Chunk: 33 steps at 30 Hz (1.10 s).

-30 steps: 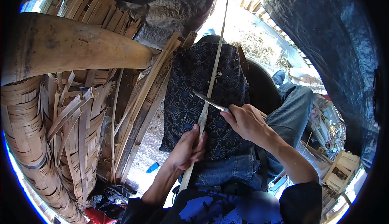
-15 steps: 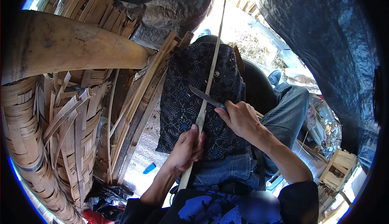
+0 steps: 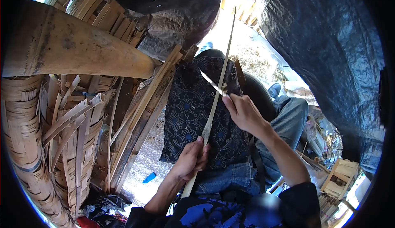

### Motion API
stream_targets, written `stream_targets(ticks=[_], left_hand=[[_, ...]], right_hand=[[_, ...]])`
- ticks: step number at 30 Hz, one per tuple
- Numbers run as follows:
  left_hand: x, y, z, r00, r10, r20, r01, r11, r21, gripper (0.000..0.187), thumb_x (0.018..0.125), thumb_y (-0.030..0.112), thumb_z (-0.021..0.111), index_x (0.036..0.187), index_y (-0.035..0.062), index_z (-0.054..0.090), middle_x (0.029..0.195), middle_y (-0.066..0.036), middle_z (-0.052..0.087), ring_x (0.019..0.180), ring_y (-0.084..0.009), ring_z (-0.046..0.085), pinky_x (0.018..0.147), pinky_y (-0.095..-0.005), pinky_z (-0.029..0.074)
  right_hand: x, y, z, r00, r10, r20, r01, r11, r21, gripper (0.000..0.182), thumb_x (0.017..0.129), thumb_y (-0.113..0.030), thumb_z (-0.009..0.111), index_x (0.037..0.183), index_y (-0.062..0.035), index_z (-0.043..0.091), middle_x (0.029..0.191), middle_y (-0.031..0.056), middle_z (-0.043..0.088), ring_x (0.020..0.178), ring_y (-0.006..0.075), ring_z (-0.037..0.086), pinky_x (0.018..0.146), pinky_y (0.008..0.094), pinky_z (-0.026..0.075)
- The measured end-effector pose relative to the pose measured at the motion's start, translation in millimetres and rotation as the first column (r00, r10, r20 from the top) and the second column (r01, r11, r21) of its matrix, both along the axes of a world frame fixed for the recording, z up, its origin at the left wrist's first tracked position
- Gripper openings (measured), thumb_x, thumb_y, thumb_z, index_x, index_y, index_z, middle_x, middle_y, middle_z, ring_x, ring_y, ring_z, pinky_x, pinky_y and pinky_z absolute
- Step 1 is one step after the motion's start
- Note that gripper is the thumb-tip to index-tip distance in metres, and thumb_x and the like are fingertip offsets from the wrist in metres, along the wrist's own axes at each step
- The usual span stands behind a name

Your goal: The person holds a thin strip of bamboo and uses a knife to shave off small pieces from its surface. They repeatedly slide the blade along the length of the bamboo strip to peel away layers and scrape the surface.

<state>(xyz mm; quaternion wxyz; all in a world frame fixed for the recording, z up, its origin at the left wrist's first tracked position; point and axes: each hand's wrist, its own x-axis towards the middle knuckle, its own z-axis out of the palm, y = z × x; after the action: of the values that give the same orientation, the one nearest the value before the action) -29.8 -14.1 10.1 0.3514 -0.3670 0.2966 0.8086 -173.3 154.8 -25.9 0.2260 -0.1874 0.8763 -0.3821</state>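
A long, thin bamboo strip (image 3: pixel 217 100) runs from near my waist up and away over my lap, narrowing toward its far tip. My left hand (image 3: pixel 191 159) is closed around its near, wider part, thumb on top. In my right hand (image 3: pixel 247 114) is a knife (image 3: pixel 212 83), its bright blade lying across the strip and pointing up and left. My fingers hide most of the knife's handle. Under the strip, a dark patterned cloth (image 3: pixel 185 108) covers my lap and thigh.
On the left, a thick bamboo pole (image 3: pixel 82 42) juts in above woven bamboo baskets (image 3: pixel 22 125). Split bamboo lengths (image 3: pixel 144 100) lean beside my leg. A blue piece (image 3: pixel 149 177) lies on the ground. Dark plastic sheeting (image 3: pixel 329 42) hangs at right, above a small wooden frame (image 3: pixel 341 176).
My right hand has slid the knife farther up the strip, away from my left hand. The blade now catches bright light. My left hand keeps its hold, and the view has shifted slightly.
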Motion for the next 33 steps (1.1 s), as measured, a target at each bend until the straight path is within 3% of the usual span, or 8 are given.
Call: stream_targets(ticks=[5,10,16,18,19,22,25,33], left_hand=[[-0.5,-1.4,1.0,1.0,-0.016,0.002,0.016,1.0,0.016,0.041,0.097,0.043,0.033,0.076,0.0103,0.047,0.05,0.007,0.027,0.038,-0.0063,0.022,0.037,-0.0233,0.018],[-2.3,1.6,2.7,0.998,-0.055,0.008,0.056,0.998,-0.039,0.041,0.097,0.043,0.032,0.074,0.0114,0.044,0.048,0.007,0.024,0.037,-0.0062,0.021,0.037,-0.0225,0.019],[-3.6,-3.8,-0.8,1.0,-0.014,0.022,0.013,1.0,0.015,0.041,0.097,0.043,0.031,0.074,0.0118,0.042,0.049,0.007,0.024,0.037,-0.0061,0.019,0.037,-0.0225,0.018],[-2.8,-4.6,-0.2,0.999,-0.011,0.044,0.007,0.997,0.072,0.04,0.098,0.042,0.03,0.075,0.0122,0.041,0.049,0.008,0.023,0.037,-0.0061,0.019,0.037,-0.0222,0.018],[-1.9,-5.6,0.2,0.999,-0.009,0.032,0.007,0.998,0.06,0.04,0.098,0.042,0.03,0.075,0.0122,0.041,0.049,0.008,0.023,0.037,-0.0061,0.019,0.037,-0.0222,0.018],[2.2,-5.9,-0.1,0.998,0.064,0.011,-0.065,0.992,0.107,0.04,0.097,0.043,0.031,0.076,0.0116,0.043,0.05,0.007,0.024,0.038,-0.0062,0.019,0.038,-0.0224,0.018],[2.1,-0.8,-0.4,0.998,0.055,-0.022,-0.054,0.997,0.048,0.04,0.097,0.043,0.032,0.079,0.01,0.046,0.051,0.008,0.025,0.04,-0.0055,0.02,0.038,-0.0222,0.018],[1.7,22.2,11.1,0.984,-0.141,-0.105,0.104,0.948,-0.302,0.039,0.097,0.041,0.033,0.083,0.0078,0.048,0.054,0.008,0.026,0.041,-0.0039,0.022,0.039,-0.0219,0.018]], right_hand=[[25.6,11.6,3.2,0.997,0.074,0.011,-0.074,0.996,0.055,0.041,0.093,-0.027,0.05,0.063,0.0001,0.05,0.045,0.0177,0.047,0.038,0.0322,0.052,0.035,0.0384,0.036],[2.4,19.5,-32.2,0.859,0.096,-0.504,-0.094,0.995,0.03,0.039,0.093,-0.026,0.05,0.063,-0.0007,0.051,0.045,0.0167,0.045,0.036,0.0325,0.047,0.037,0.0399,0.037],[-49.2,9.8,-51.9,0.918,0.199,-0.342,-0.149,0.975,0.167,0.039,0.097,-0.026,0.041,0.069,-0.0025,0.055,0.044,0.007,0.039,0.034,0.0176,0.039,0.03,0.0337,0.032],[-96.1,6.9,-59.3,0.999,-0.019,-0.043,0.031,0.954,0.297,0.046,0.099,-0.031,0.032,0.083,0.0,0.062,0.046,0.0067,0.045,0.036,0.0131,0.045,0.033,0.0278,0.035],[-114.2,15.4,-91.8,0.922,-0.095,-0.377,0.149,0.982,0.117,0.051,0.099,-0.035,0.031,0.077,0.0011,0.059,0.046,0.0053,0.044,0.036,0.0128,0.041,0.032,0.0275,0.034],[-117.4,4.0,-47.2,0.878,-0.376,-0.296,0.376,0.925,-0.059,0.052,0.098,-0.037,0.031,0.074,0.0018,0.055,0.046,0.0037,0.042,0.034,0.0124,0.038,0.03,0.0285,0.033],[-61.4,8.4,13.6,0.987,-0.114,0.11,0.102,0.989,0.111,0.044,0.099,-0.034,0.032,0.079,0.0001,0.053,0.048,0.0028,0.046,0.033,0.0078,0.036,0.027,0.0254,0.027],[15.0,33.2,27.4,0.913,0.3,-0.278,-0.215,0.93,0.298,0.042,0.095,-0.033,0.044,0.07,-0.0015,0.054,0.044,0.009,0.05,0.036,0.0212,0.054,0.033,0.0321,0.042]])
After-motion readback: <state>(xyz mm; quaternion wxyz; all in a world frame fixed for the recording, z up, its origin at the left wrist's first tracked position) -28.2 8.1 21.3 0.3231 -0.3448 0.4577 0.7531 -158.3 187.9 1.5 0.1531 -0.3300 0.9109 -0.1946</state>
